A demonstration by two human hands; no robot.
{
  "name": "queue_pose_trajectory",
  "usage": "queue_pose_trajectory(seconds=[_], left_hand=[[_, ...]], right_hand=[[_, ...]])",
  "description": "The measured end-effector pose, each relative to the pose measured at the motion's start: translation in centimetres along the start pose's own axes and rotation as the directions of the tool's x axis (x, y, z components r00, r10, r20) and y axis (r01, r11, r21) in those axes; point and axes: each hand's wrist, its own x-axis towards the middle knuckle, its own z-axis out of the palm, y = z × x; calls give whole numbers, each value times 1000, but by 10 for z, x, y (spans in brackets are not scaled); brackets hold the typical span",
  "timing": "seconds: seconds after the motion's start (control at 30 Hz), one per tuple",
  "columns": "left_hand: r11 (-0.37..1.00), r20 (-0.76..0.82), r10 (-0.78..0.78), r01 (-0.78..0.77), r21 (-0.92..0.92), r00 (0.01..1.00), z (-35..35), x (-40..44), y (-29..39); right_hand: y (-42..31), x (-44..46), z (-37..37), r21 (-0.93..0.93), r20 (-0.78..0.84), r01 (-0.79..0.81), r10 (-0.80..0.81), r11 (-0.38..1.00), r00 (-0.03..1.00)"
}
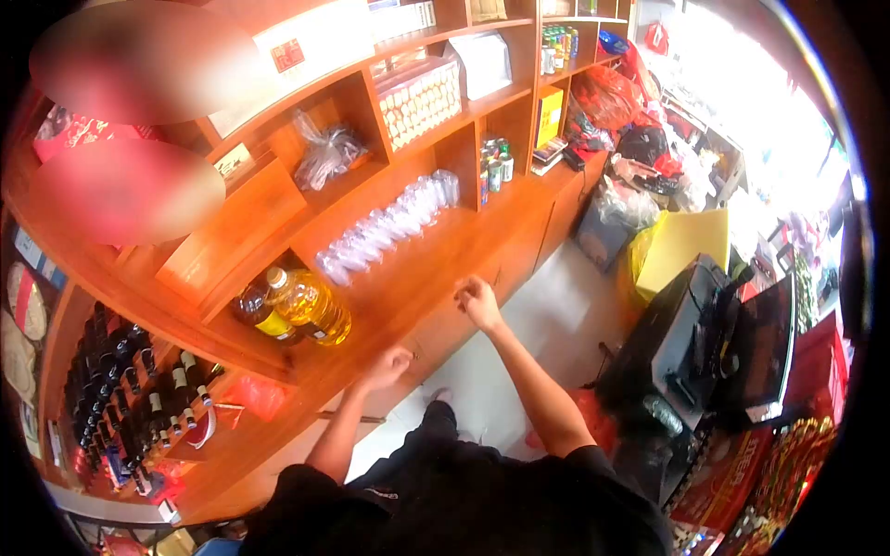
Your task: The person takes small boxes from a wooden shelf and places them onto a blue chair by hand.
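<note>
at mid-frame, the right hand [477, 301] is loosely curled, seemingly empty; the left hand [387, 368] is too blurred to tell. clear packets [385, 229] line the table [403, 301], upper centre, perhaps rowed to save room.

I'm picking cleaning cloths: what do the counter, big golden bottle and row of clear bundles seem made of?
Counter: probably varnished wood or veneer, by its reddish-brown sheen. Golden bottle: likely smooth plastic, see-through and glossy; glass possible. Clear bundles: seemingly thin plastic film, shiny and crinkled.

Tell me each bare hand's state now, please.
Bare left hand: blurred, no object visible; grip cannot be told.
Bare right hand: loosely curled, no object visible.
</note>
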Motion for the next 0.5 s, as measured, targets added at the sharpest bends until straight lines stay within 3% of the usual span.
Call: queue_pose_trajectory(seconds=[0.1,0.13,0.17,0.23,0.27,0.3,0.33,0.37,0.4,0.43,0.5], left_hand=[[980,-133,186,-175,94,973,-45,71,109],[968,-156,252,-248,43,955,-61,92,137],[949,-200,314,-301,90,928,-77,108,161],[905,-249,412,-426,-3,876,-104,135,214],[899,-266,404,-433,-60,875,-117,146,237],[865,-292,437,-487,-123,850,-130,159,256],[836,-353,522,-549,31,776,-141,176,268],[824,-373,508,-564,-54,777,-151,188,291],[795,-404,533,-604,-63,744,-159,197,313],[768,-414,597,-639,47,687,-167,207,330],[719,-405,682,-660,219,609,-184,233,362]], right_hand=[[-49,72,-19,-199,67,263,-255,944,965],[-74,96,-24,-281,89,344,-333,896,939],[-116,105,-23,-276,80,404,-398,872,914],[-169,149,-15,-192,70,537,-535,821,842],[-205,167,-11,-302,90,667,-676,682,732],[-231,191,-9,-448,102,663,-703,599,704],[-255,218,-1,-397,82,732,-772,554,630],[-284,236,8,-430,85,750,-805,502,587],[-300,276,12,-451,138,821,-881,350,452],[-327,297,18,-438,239,844,-865,310,442],[-365,355,29,-564,269,807,-885,176,381]])
